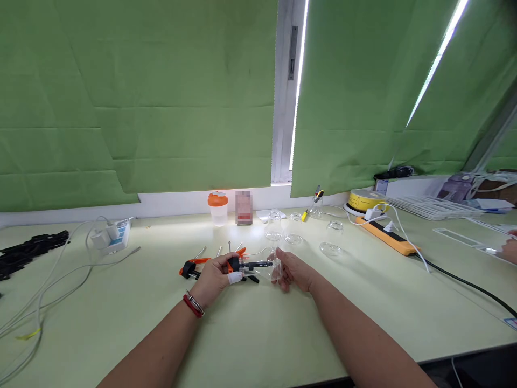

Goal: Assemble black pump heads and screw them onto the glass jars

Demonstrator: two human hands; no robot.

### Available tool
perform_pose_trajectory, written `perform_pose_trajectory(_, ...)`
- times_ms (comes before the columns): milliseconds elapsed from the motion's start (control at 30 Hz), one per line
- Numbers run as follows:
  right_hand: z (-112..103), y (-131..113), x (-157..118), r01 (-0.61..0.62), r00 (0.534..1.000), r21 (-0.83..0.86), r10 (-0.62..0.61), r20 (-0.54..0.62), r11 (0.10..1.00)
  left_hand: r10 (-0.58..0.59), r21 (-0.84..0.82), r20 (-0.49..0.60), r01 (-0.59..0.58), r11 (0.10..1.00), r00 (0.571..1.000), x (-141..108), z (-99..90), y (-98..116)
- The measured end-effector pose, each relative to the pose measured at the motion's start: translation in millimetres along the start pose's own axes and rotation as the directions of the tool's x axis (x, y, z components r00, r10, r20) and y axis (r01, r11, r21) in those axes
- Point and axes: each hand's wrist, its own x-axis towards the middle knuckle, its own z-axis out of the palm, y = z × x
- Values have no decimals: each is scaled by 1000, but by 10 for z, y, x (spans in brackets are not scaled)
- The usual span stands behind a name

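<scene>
My left hand (216,277), with white tape on one finger, is closed around an orange-and-black fitting (234,264) at the neck of a clear bottle (264,269). A dark stem (256,264) reaches from the fitting into the bottle, which is held sideways. At its wide base, my right hand (294,269) grips the bottle. Just behind my left hand, several orange-and-black pieces with thin rods (189,268) lie on the table, partly hidden by my hand.
Clear glass vessels (331,240) stand behind my right hand. At the back are an orange-lidded cup (218,210) and a small box (244,208). An orange power strip (388,237) is on the right, white cables (84,264) on the left. Another person's hand (510,248) shows far right.
</scene>
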Motion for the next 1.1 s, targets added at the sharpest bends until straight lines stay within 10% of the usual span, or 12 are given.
perform_pose_trajectory(400,10,-89,-82,181,981,119,-187,48,976,26,-23,7,-25,999,1000,55,-61,-58)
perform_pose_trajectory(800,-7,69,67,24,1000,81,-24,-5,996,11,7,2,-11,1000,1000,41,-30,-53)
perform_pose_trajectory(1100,3,-54,-52,165,984,124,-172,52,978,-3,-55,8,3,999,1000,24,-7,8)
